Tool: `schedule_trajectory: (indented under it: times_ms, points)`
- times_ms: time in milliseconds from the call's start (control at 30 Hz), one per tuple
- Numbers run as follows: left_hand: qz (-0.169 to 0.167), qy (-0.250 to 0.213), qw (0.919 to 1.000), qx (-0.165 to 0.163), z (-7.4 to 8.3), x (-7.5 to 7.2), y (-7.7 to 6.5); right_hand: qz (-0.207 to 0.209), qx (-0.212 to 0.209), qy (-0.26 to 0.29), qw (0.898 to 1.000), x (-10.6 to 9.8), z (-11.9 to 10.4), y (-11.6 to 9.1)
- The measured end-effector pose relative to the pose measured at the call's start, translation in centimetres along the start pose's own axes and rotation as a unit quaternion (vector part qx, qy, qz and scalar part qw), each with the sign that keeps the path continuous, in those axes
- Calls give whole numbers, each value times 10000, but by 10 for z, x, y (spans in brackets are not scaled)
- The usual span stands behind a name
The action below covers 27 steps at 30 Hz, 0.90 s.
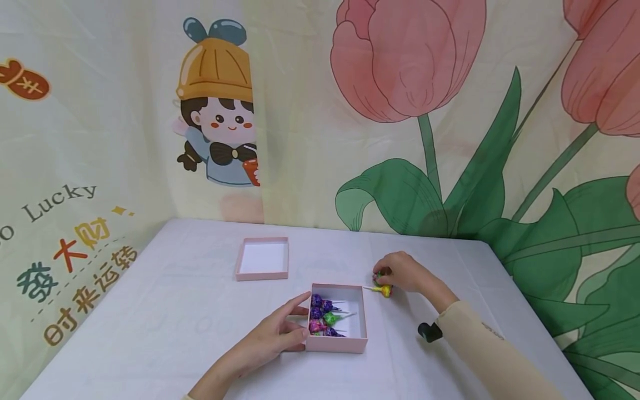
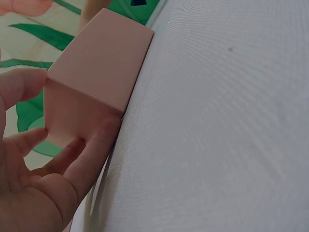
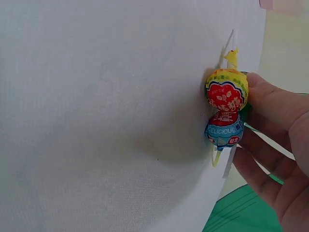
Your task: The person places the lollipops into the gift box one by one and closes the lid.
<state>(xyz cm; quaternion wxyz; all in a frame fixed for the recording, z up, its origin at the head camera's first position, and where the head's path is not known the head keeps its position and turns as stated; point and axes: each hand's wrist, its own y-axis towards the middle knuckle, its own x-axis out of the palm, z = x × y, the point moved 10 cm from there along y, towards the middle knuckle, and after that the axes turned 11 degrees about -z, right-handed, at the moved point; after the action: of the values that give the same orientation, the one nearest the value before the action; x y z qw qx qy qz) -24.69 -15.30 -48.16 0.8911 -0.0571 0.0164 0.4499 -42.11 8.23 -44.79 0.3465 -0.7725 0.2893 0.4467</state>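
Observation:
A pink open box (image 1: 336,344) stands on the white table, with several lollipops (image 1: 330,318) in purple, green and pink wrappers lying along its left side. My left hand (image 1: 272,336) rests its extended fingers against the box's left wall; in the left wrist view, fingertips touch the pink side near a lower corner. Right of the box, my right hand (image 1: 402,272) pinches a lollipop (image 1: 377,276), mostly hidden by the fingers. Beneath it is a yellow lollipop (image 1: 385,290), its stick pointing left. The right wrist view shows a blue-wrapped lollipop (image 3: 224,130) against the yellow one, beside my thumb.
A shallow pink lid (image 1: 262,259) lies with its white inside up, behind and left of the box. A black object (image 1: 429,332) sits at the right sleeve. A printed curtain (image 1: 300,111) with tulips and a cartoon figure borders the table's far side.

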Motion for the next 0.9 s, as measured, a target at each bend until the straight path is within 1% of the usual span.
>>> schedule_trajectory:
  times_ms: [133,300,533,900]
  points:
    - [11,-15,10000,-18,-1,0,0,233,-41,26,9997,-4,-7,-3]
    - [7,-38,10000,-13,-1,0,0,537,-252,121,9982,-11,-21,-10]
    - [3,-69,10000,-43,0,0,0,970,-808,140,9919,-20,-49,-24]
    - [-8,-55,10000,-59,0,1,2,1165,-1215,391,9850,-22,-96,-42]
